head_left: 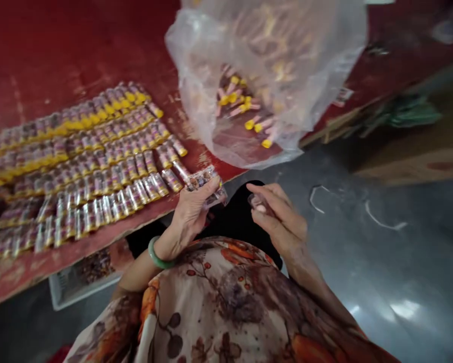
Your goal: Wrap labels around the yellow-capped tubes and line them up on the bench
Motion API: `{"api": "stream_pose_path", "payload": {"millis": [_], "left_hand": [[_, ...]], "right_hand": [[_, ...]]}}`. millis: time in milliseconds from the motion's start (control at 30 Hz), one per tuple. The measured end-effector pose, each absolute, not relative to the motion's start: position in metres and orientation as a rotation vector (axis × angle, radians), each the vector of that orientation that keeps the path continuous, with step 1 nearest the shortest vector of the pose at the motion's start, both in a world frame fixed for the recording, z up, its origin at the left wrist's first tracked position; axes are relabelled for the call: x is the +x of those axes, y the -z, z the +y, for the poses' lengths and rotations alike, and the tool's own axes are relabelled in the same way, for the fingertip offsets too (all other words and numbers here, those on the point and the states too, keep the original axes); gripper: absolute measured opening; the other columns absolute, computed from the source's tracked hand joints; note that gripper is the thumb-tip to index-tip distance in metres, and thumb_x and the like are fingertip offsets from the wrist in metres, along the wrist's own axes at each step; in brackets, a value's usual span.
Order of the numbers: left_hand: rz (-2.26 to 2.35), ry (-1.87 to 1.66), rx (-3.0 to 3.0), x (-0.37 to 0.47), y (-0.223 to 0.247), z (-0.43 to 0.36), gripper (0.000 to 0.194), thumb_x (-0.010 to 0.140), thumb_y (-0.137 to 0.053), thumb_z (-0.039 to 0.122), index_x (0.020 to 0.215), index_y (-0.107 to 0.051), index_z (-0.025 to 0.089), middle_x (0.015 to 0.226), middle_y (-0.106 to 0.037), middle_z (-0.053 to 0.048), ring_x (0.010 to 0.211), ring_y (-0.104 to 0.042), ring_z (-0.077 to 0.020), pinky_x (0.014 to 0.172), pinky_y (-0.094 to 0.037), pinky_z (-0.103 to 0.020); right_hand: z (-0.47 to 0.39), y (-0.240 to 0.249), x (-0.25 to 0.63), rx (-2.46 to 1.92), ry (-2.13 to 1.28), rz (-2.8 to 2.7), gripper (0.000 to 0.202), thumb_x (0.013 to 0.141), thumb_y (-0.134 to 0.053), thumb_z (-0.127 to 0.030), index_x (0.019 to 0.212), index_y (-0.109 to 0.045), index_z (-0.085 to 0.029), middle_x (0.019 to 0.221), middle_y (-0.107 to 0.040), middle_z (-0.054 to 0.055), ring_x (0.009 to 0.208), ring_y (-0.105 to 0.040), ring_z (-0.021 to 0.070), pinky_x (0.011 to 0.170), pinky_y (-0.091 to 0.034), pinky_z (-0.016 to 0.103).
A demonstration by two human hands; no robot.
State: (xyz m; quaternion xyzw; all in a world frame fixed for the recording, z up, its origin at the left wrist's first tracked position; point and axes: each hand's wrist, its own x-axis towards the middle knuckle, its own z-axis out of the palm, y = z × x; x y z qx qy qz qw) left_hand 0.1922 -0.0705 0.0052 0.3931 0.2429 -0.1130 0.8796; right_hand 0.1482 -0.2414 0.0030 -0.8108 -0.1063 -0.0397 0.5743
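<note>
My left hand (194,204), a green bangle at its wrist, is wrapped round a small bunch of printed see-through pieces (205,177) at the table's front edge. To its right, over the floor, my right hand (281,214) pinches a small see-through piece (257,202) between thumb and fingers; its exact kind is too blurred to tell. Left of my hands lie rows of small see-through tubes (109,176) with yellow ends and purple-and-pink print. Beyond my hands, a see-through plastic bag (196,65) lies with its mouth towards me, holding many yellow-ended pink pieces (245,103).
The red table (78,40) is worn, and its front edge runs in front of me. Under it stands a white crate (56,295) with small pieces inside. At right are a cardboard box (418,171), a green plastic wrap (411,112) and white strips (385,222) on the grey floor.
</note>
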Motion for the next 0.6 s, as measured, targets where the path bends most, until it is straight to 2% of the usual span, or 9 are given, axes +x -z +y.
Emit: {"api": "stream_pose_path", "payload": {"millis": [67, 300, 467, 600], "left_hand": [[0.517, 0.205, 0.772, 0.185, -0.006, -0.06, 0.032, 0.055, -0.088, 0.027, 0.075, -0.066, 0.015, 0.066, -0.064, 0.004, 0.054, -0.058, -0.0088, 0.056, -0.051, -0.024], [0.507, 0.073, 0.638, 0.173, -0.006, -0.039, 0.029, 0.06, -0.085, 0.022, 0.082, -0.068, 0.014, 0.079, -0.07, 0.0, 0.064, -0.062, -0.0098, 0.066, -0.052, -0.023], [0.514, 0.056, 0.663, 0.17, -0.007, -0.037, 0.031, 0.06, -0.085, 0.023, 0.085, -0.069, 0.015, 0.08, -0.07, 0.0, 0.068, -0.064, -0.011, 0.072, -0.052, -0.025], [0.488, 0.031, 0.741, 0.169, -0.006, -0.038, 0.033, 0.06, -0.085, 0.027, 0.086, -0.068, 0.017, 0.08, -0.07, 0.001, 0.069, -0.065, -0.0112, 0.069, -0.052, -0.024]], "right_hand": [[-0.225, -0.009, 0.149, -1.962, 0.169, -0.44, 0.039, 0.088, -0.058, -0.025, 0.127, -0.056, -0.025, 0.096, -0.055, 0.003, 0.085, -0.056, 0.0172, 0.074, -0.049, 0.032], [-0.185, 0.001, 0.167, -1.971, 0.417, -0.77, 0.028, 0.083, -0.064, -0.014, 0.109, -0.058, -0.019, 0.098, -0.061, 0.007, 0.088, -0.061, 0.0192, 0.078, -0.053, 0.034], [-0.182, 0.005, 0.165, -2.052, 0.503, -0.738, 0.025, 0.084, -0.063, -0.016, 0.109, -0.058, -0.02, 0.102, -0.062, 0.009, 0.092, -0.062, 0.0207, 0.08, -0.054, 0.035], [-0.18, 0.002, 0.163, -2.026, 0.522, -0.639, 0.02, 0.085, -0.065, -0.019, 0.104, -0.059, -0.019, 0.094, -0.064, 0.007, 0.085, -0.063, 0.0183, 0.077, -0.056, 0.032]]}}
